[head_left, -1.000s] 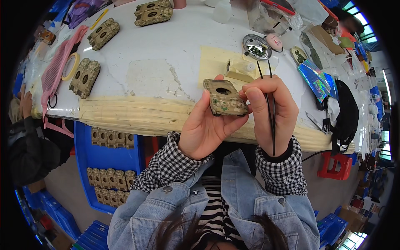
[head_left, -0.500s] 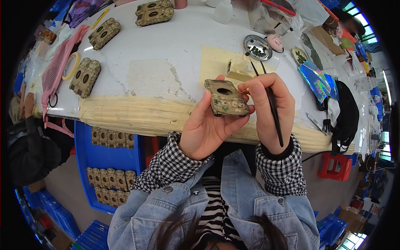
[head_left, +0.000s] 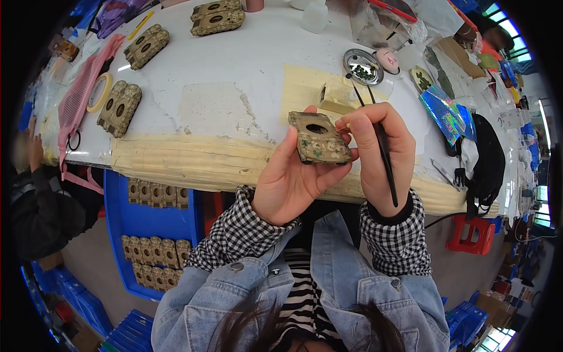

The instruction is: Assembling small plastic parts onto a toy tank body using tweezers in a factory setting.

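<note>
"One camouflaged hull [head_left: 327, 148], held where?"
"In the cupped left hand [head_left: 286, 176]; the right hand [head_left: 370, 158] pinches a thin sliver [head_left: 341, 128] at it, plus tweezers [head_left: 387, 164]. Fine detailing, seemingly; next likely wants steadiness."

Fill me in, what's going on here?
Someone's left hand holds a boxy tan-and-green camouflage piece with a round hole above the front edge of a white table. The right hand keeps slim black tweezers against its palm, while thumb and forefinger pinch something thin, too small to identify, at the piece's side. Similar camouflage pieces lie on the table and in a blue plastic tray.
</note>
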`<action>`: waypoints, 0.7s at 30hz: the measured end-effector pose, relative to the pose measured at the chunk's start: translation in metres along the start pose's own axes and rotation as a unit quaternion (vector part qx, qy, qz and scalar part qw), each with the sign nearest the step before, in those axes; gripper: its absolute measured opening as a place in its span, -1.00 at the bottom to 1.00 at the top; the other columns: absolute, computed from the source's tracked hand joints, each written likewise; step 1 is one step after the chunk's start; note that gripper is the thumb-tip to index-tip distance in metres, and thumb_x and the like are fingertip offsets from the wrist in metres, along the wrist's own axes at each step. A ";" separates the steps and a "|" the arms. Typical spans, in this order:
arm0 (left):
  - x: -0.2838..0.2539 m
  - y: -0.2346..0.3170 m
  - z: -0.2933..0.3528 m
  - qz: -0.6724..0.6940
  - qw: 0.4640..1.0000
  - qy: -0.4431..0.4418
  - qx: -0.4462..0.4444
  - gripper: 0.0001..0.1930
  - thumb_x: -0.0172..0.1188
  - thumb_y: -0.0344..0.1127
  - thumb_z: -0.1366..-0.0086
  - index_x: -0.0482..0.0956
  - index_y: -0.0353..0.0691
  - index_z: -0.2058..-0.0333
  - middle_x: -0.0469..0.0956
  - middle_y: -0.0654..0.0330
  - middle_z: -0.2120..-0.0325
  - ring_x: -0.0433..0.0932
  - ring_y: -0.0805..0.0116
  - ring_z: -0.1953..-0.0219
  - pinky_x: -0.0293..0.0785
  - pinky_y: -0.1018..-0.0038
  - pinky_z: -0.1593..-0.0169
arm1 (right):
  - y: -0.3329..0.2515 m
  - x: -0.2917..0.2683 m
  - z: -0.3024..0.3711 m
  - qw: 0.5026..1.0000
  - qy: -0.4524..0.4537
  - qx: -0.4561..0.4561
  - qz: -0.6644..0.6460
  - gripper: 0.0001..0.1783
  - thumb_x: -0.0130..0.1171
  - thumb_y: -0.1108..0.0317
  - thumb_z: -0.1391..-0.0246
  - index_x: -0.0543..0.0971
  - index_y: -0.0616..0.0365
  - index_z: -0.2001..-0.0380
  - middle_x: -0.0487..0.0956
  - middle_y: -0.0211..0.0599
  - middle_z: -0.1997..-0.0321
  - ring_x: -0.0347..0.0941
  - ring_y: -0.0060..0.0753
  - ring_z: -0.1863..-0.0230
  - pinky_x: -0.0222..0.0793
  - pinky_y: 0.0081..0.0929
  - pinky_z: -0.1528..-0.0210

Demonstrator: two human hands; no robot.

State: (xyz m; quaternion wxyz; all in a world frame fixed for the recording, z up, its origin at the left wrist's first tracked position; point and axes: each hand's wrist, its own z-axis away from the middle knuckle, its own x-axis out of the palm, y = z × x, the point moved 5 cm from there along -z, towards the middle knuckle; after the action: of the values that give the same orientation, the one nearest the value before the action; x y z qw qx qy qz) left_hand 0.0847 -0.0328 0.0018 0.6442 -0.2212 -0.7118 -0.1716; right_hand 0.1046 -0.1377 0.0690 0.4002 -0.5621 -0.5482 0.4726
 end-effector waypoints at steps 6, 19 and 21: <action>-0.002 0.001 0.000 -0.017 1.000 -0.005 -0.004 -0.54 -0.37 -0.02 -0.39 -0.06 0.10 -0.22 0.19 -0.06 -0.11 0.26 -0.05 -0.14 0.34 0.23 -0.15 | -0.002 -0.007 -0.003 0.999 0.028 -0.042 0.005 -0.88 0.02 0.41 -0.16 0.43 0.25 0.38 0.45 -0.48 0.49 0.28 -0.75 0.45 0.23 -0.77 0.36; -0.002 -0.001 0.002 -0.016 0.998 -0.061 0.000 -0.45 -0.38 0.00 -0.39 -0.20 -0.05 -0.26 0.12 -0.20 -0.12 0.23 -0.05 -0.15 0.32 0.22 -0.16 | -0.005 -0.032 -0.030 0.842 0.142 -0.293 0.431 -0.87 0.26 0.42 0.14 0.52 0.17 0.48 0.44 -0.25 0.55 0.35 -0.20 0.46 0.27 -0.39 0.41; -0.001 -0.003 0.006 -0.022 0.999 -0.048 -0.010 -0.43 -0.35 0.01 -0.38 -0.17 -0.12 -0.25 0.15 -0.16 -0.12 0.27 -0.05 -0.13 0.33 0.21 -0.15 | 0.000 -0.032 -0.030 0.854 0.117 -0.274 0.426 -0.85 0.27 0.42 0.15 0.53 0.17 0.46 0.44 -0.24 0.54 0.35 -0.19 0.45 0.27 -0.38 0.40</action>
State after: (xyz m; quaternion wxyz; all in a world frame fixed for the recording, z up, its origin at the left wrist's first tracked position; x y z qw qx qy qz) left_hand 0.0781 -0.0324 0.0000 0.6032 -0.2197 -0.7448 -0.1818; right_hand 0.1355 -0.1677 0.0787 0.0503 -0.8788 -0.3114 0.3580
